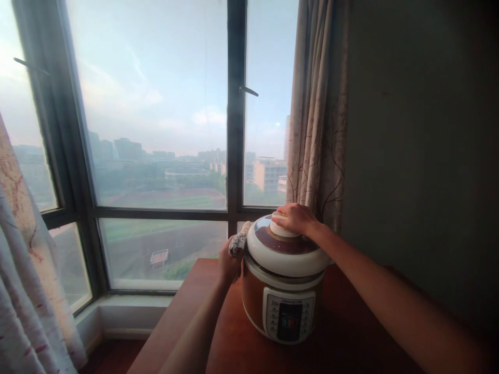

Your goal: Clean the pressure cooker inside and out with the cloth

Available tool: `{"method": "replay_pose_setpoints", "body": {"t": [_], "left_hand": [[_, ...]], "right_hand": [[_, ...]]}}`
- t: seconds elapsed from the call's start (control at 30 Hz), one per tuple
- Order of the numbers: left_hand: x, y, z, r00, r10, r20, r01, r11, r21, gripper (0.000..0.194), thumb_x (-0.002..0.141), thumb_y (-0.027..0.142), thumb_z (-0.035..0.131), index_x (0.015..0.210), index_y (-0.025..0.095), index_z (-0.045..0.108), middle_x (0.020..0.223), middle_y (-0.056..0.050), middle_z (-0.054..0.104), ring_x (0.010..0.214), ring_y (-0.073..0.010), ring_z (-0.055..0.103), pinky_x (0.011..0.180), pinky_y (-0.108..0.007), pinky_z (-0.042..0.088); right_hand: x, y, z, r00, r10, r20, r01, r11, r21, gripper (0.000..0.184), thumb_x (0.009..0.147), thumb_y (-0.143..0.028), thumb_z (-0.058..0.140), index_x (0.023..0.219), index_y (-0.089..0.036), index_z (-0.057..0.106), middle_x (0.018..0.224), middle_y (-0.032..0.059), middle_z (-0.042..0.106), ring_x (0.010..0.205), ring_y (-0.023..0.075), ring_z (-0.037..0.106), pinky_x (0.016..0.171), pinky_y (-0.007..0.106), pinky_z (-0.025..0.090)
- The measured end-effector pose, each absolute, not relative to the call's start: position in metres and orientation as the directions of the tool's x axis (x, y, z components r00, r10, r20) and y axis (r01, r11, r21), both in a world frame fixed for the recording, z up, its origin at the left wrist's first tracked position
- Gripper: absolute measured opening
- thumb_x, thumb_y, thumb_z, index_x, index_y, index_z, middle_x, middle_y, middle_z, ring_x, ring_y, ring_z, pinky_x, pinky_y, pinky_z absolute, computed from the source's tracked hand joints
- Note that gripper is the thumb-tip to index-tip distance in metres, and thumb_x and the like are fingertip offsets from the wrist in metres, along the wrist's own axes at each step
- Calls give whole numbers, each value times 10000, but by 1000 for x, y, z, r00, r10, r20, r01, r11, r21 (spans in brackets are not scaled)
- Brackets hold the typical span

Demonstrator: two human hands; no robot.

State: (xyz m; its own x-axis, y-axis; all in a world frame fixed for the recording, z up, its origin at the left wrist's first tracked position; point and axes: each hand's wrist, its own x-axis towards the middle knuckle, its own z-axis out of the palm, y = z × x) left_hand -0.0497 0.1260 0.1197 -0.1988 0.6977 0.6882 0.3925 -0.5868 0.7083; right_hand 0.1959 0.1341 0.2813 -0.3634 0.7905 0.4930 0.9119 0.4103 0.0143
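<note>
An electric pressure cooker (253,298) with a brown body and a control panel on its front stands upright on the table. Its white-rimmed lid (280,261) sits on top. My right hand (299,218) is closed over the pale round knob (281,229) in the middle of the lid. At the cooker's left side, my left hand (227,264) grips a bunched, grey-and-white patterned cloth (237,244). The cloth lies close against the lid's rim, and some of the left fingers are hidden behind it.
The reddish-brown table (185,311) carries the cooker. Large windows with a dark frame (236,156) stand behind it. A patterned curtain (317,119) hangs behind the cooker to the right, and another curtain (27,291) is at far left. A dark wall (421,156) rises at right.
</note>
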Motion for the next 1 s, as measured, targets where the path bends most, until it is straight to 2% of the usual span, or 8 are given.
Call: {"method": "replay_pose_setpoints", "body": {"t": [0.3, 0.47, 0.6, 0.73, 0.9, 1.0], "left_hand": [[-49, 126, 118, -209, 702, 681, 371, -587, 720, 399, 809, 444, 621, 1112, 190, 676, 1059, -79, 755, 990, -268, 696, 874, -344, 519], [-48, 124, 120, -228, 704, 673, 354, -584, 731, 422, 805, 454, 623, 1123, 184, 682, 1089, -89, 755, 1003, -276, 695, 892, -356, 519], [-46, 124, 121, -242, 710, 661, 306, -590, 747, 428, 831, 452, 602, 1146, 174, 685, 1157, -100, 742, 1095, -284, 671, 966, -380, 498], [-45, 126, 120, -269, 715, 645, 272, -587, 763, 426, 855, 439, 593, 1183, 181, 677, 1237, -113, 710, 1190, -291, 626, 1039, -412, 453], [-47, 126, 118, -241, 715, 657, 275, -599, 753, 397, 835, 385, 611, 1163, 175, 689, 1200, -114, 724, 1155, -295, 638, 1036, -441, 450], [-49, 127, 116, -251, 715, 652, 273, -594, 757, 396, 806, 351, 605, 1149, 175, 700, 1204, -110, 721, 1152, -301, 636, 1040, -454, 446]], "right_hand": [[194, 140, 281, -290, 806, 515, 932, 360, -37, 399, 863, -598, 562, 1004, -285, 764, 1025, 54, 768, 936, 241, 691, 711, 285, 454], [192, 143, 280, -251, 805, 537, 935, 345, -81, 393, 856, -599, 570, 935, -276, 779, 967, 57, 776, 921, 250, 696, 719, 294, 467], [190, 152, 277, -195, 811, 552, 936, 322, -142, 419, 835, -614, 595, 988, -272, 784, 988, 60, 780, 933, 246, 702, 731, 288, 477], [193, 166, 278, -78, 808, 584, 938, 258, -231, 491, 869, -618, 543, 1080, -235, 766, 1050, 90, 772, 964, 255, 702, 746, 296, 482], [212, 172, 288, 16, 775, 631, 925, 228, -303, 461, 893, -588, 525, 991, -220, 786, 984, 104, 782, 924, 264, 712, 714, 293, 469], [233, 161, 293, 29, 747, 664, 918, 242, -313, 439, 894, -567, 538, 1000, -219, 784, 998, 91, 782, 929, 254, 713, 717, 283, 464]]}}
